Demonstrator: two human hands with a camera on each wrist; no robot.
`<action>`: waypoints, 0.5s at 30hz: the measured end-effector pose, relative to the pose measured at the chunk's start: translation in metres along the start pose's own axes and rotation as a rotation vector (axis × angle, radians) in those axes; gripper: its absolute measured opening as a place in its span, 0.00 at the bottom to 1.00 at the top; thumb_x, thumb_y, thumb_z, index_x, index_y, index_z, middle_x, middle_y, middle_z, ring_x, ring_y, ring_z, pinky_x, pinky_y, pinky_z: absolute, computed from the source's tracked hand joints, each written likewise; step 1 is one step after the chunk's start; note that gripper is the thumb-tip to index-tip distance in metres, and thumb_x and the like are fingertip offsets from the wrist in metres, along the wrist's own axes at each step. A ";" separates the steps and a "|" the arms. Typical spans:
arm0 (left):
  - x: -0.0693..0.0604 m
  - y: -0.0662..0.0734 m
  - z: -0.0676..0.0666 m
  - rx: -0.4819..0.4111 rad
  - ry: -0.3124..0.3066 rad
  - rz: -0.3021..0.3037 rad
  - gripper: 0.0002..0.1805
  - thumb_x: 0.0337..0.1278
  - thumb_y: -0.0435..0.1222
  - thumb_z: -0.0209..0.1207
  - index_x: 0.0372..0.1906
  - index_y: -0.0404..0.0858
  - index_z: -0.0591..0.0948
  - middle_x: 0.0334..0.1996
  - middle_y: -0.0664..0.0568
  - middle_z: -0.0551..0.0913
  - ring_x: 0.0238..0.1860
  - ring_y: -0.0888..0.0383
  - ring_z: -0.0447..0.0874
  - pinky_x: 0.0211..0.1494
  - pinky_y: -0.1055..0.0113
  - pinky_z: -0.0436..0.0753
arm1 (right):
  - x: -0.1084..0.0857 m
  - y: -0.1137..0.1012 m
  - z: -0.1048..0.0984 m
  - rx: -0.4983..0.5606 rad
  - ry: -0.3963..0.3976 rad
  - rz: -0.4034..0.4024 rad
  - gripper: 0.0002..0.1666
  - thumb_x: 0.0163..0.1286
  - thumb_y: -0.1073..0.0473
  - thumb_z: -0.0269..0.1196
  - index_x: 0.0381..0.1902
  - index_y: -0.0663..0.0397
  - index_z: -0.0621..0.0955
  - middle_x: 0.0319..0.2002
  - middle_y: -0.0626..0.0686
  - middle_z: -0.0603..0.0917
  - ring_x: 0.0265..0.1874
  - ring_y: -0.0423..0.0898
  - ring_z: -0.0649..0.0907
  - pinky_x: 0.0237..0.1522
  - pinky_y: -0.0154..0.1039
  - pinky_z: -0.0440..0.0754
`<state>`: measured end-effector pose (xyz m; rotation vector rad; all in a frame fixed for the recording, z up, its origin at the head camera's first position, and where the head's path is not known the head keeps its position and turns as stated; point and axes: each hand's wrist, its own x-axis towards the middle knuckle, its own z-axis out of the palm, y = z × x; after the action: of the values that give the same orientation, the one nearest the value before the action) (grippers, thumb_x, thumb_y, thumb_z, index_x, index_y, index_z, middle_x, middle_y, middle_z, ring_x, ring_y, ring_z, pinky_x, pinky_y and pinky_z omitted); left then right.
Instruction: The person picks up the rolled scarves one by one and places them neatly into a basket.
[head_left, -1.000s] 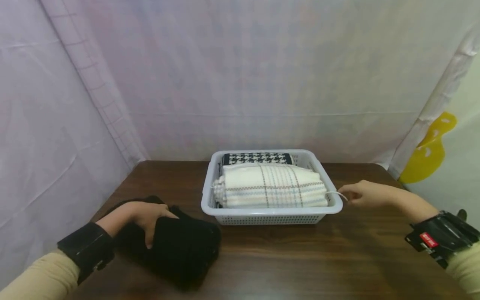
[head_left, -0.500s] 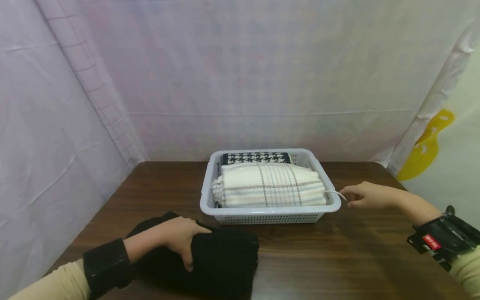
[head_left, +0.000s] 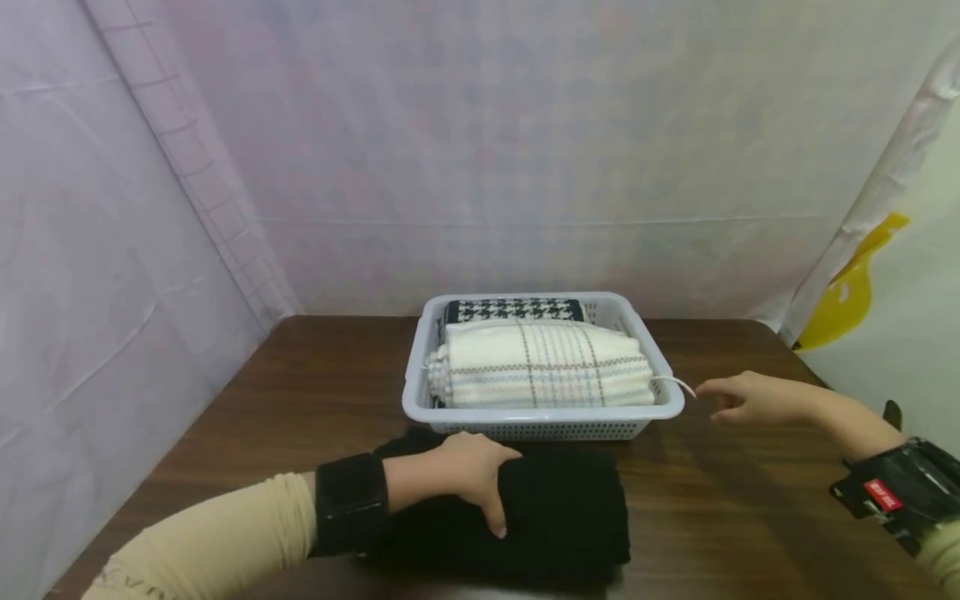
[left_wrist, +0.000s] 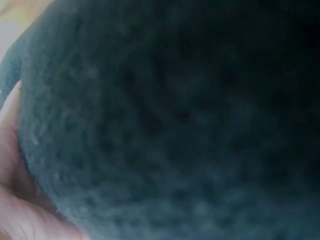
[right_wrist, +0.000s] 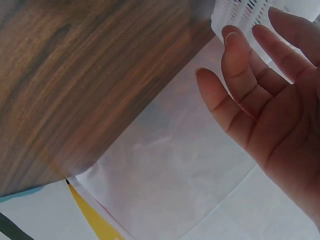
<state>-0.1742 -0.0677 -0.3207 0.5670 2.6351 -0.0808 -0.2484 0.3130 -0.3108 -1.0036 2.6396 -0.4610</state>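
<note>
My left hand (head_left: pixel 468 475) grips a folded black cloth (head_left: pixel 562 517) at the table's front, just before the basket, thumb on top. In the left wrist view the dark cloth (left_wrist: pixel 165 120) fills nearly everything, with part of the hand (left_wrist: pixel 20 200) along the left edge. To the right of the basket, my right hand (head_left: pixel 757 398) hovers with loosely bent fingers and holds nothing; its palm and fingers (right_wrist: pixel 240 100) show in the right wrist view. A pale plastic basket (head_left: pixel 543 414) bears a rolled cream plaid cloth (head_left: pixel 555 367) and a black-and-white houndstooth cloth (head_left: pixel 513 309).
A thin white strand (head_left: pixel 675 382) curves out over the basket's right rim, its tip close to my right fingers. The brown wooden table (head_left: pixel 720 517) ends at a white curtain (head_left: pixel 480 167) behind. A yellow shape (head_left: pixel 840 304) hangs at the right.
My left hand has moved right along the table, bringing the black cloth from the left to in front of the basket. The right hand has shifted slightly right, away from the strand.
</note>
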 end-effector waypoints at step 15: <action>0.014 0.037 -0.008 -0.012 -0.010 -0.021 0.51 0.26 0.59 0.71 0.65 0.62 0.62 0.33 0.54 0.81 0.18 0.60 0.67 0.22 0.67 0.69 | -0.007 -0.023 -0.002 0.033 -0.153 0.127 0.17 0.61 0.59 0.59 0.45 0.65 0.77 0.29 0.45 0.78 0.22 0.34 0.74 0.24 0.31 0.74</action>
<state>-0.1741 -0.0276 -0.3180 0.5338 2.6304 -0.0741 -0.2310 0.3020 -0.2991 -0.8209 2.5319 -0.3822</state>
